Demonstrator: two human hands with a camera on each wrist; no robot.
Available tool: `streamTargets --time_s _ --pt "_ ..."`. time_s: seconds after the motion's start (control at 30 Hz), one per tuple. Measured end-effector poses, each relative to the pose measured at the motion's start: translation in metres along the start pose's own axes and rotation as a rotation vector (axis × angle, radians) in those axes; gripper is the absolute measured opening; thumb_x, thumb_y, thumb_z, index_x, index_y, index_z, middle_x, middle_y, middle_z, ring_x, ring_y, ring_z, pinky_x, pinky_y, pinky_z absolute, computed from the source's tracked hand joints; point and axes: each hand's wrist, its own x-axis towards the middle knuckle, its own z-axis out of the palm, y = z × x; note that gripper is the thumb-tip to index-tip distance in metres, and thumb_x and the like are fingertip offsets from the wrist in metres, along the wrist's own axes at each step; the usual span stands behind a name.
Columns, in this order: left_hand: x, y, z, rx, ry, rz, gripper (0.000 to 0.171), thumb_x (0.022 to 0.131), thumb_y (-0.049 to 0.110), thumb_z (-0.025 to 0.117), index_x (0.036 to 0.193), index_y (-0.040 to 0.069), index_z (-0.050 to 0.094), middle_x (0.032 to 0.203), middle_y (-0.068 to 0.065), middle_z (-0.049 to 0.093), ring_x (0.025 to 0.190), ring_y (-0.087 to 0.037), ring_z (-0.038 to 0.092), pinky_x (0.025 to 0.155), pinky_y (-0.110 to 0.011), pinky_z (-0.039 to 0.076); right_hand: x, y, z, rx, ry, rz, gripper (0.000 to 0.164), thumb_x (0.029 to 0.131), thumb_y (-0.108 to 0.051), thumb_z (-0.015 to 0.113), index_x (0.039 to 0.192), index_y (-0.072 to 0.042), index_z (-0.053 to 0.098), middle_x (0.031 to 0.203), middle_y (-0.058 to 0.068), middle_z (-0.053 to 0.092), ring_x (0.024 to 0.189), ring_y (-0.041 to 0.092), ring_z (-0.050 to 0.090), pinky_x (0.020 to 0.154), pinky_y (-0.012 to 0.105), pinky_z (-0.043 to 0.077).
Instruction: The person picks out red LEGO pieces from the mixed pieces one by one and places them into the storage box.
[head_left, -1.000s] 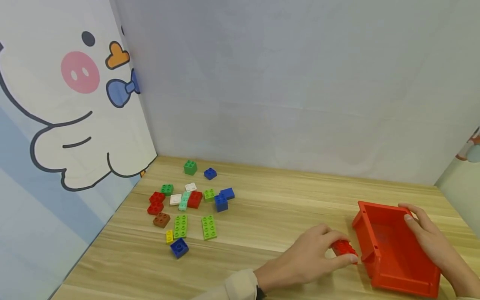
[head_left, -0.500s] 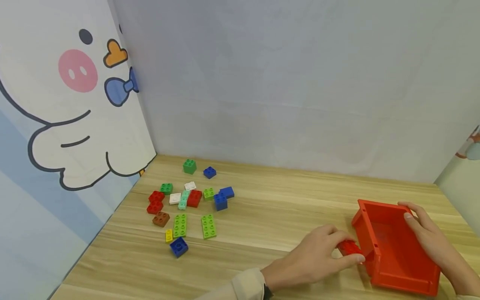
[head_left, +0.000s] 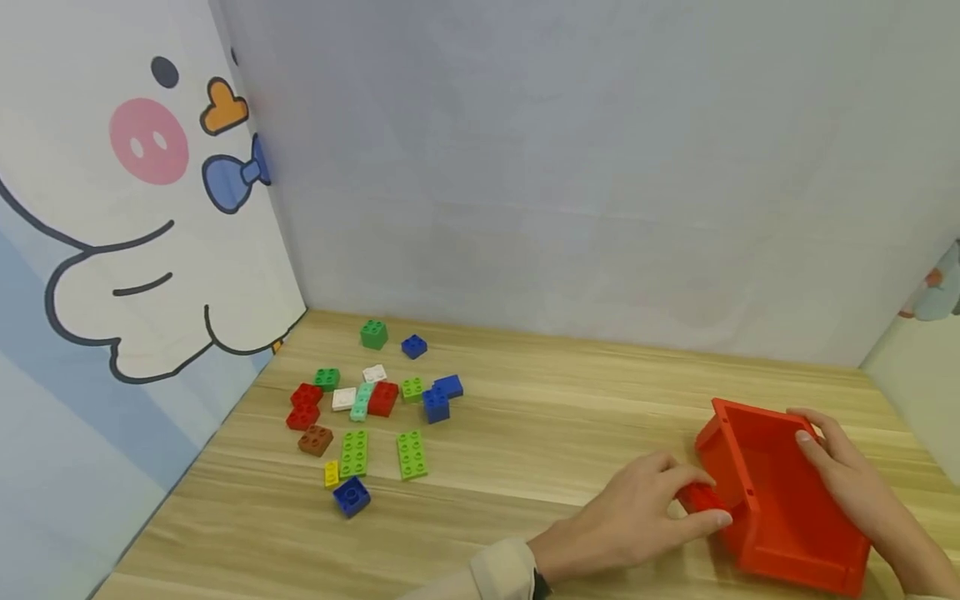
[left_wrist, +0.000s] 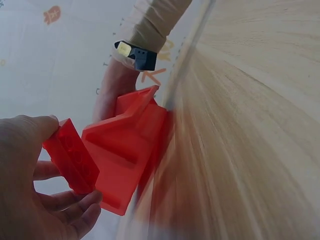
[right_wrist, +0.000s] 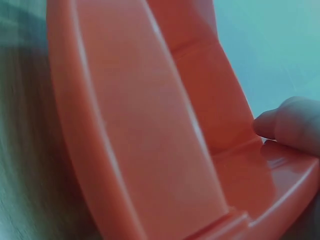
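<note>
My left hand pinches a red toy building brick between thumb and fingers, just outside the left wall of a red plastic bin. In the left wrist view the studs of that brick face the bin. On the bin's far side my right hand grips the right rim, thumb over the edge toward the inside. The right wrist view shows the bin's front lip up close and a fingertip at the rim. No bricks show inside the bin.
Loose bricks lie at the table's left: red, blue, green, lime, brown, yellow and white. A grey-white backdrop rises behind the table, with a cartoon-printed panel at left.
My left hand has moved right with the red brick, closing up to the bin's wall. The bin has shifted slightly left under my right hand. The loose bricks have stayed put.
</note>
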Motion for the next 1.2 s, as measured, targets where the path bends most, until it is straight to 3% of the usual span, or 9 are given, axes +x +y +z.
streamTargets --time_s 0.1,0.27,0.47,0.8,1.07,1.2 --pt "0.003 0.000 -0.001 0.001 0.010 0.013 0.041 0.091 0.059 0.046 0.121 0.033 0.055 0.096 0.017 0.045 0.081 0.003 0.041 0.066 -0.010 0.036 0.003 -0.003 0.002 -0.039 0.007 -0.011 0.045 0.104 -0.027 0.031 0.140 -0.003 0.018 0.114 -0.003 0.044 0.085 0.006 0.054 0.064 0.029 0.052" --pt "0.007 0.002 -0.003 -0.001 0.002 0.022 0.041 0.090 0.060 0.046 0.121 0.034 0.055 0.100 0.018 0.046 0.086 0.003 0.042 0.070 -0.011 0.037 0.006 -0.006 0.004 -0.046 -0.004 -0.007 0.046 0.104 -0.028 0.031 0.139 -0.001 0.017 0.119 0.015 0.042 0.085 0.008 0.054 0.064 0.030 0.053" --pt "0.013 0.007 -0.004 0.015 -0.018 0.008 0.042 0.090 0.062 0.045 0.121 0.035 0.054 0.095 0.015 0.046 0.081 0.002 0.041 0.065 -0.011 0.036 0.006 -0.007 0.005 -0.028 -0.018 0.011 0.047 0.105 -0.029 0.029 0.140 -0.001 0.014 0.122 0.024 0.041 0.085 0.011 0.055 0.063 0.033 0.053" --pt "0.024 0.008 0.002 0.010 -0.015 0.031 0.039 0.091 0.059 0.047 0.118 0.032 0.056 0.096 0.017 0.046 0.080 0.004 0.040 0.062 -0.009 0.036 0.002 -0.007 0.008 0.050 -0.047 0.057 0.049 0.105 -0.030 0.028 0.141 -0.003 0.010 0.124 0.027 0.039 0.085 0.020 0.058 0.063 0.038 0.055" --pt "0.028 0.009 0.004 0.015 0.009 0.047 0.041 0.091 0.058 0.047 0.121 0.031 0.055 0.096 0.016 0.046 0.080 0.004 0.040 0.062 -0.009 0.036 0.001 -0.004 0.008 0.109 -0.047 0.071 0.046 0.104 -0.030 0.031 0.141 -0.010 0.012 0.117 0.018 0.045 0.082 0.024 0.059 0.061 0.042 0.056" --pt "0.029 0.010 0.003 0.014 0.020 0.041 0.043 0.091 0.059 0.046 0.123 0.032 0.054 0.098 0.016 0.046 0.080 0.005 0.040 0.062 -0.009 0.036 0.001 -0.004 0.008 0.115 -0.044 0.068 0.046 0.104 -0.030 0.031 0.141 -0.010 0.012 0.118 0.020 0.044 0.082 0.025 0.059 0.061 0.043 0.056"
